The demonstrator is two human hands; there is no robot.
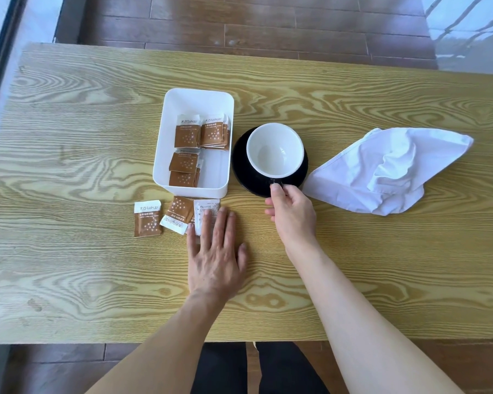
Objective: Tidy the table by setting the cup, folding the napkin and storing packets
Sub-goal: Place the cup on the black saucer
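A cup [274, 150], white inside and black outside, stands upright on a black saucer [239, 166] mid-table. My right hand [292, 214] pinches the cup's black handle at its near side. A crumpled white napkin [390, 172] lies to the right of the saucer. A white box [165, 143] left of the saucer holds several brown-and-white sugar packets [186, 135]. Three more packets lie loose in front of the box: one [147, 218] at the left, one [178, 214] in the middle, and a face-down one [204, 207] under the fingertips of my left hand [215, 251], which lies flat with fingers spread.
The wooden table [69, 166] runs wide to both sides, its near edge just above my legs. Dark wood floor lies beyond the far edge, with window glass at the far left and far right.
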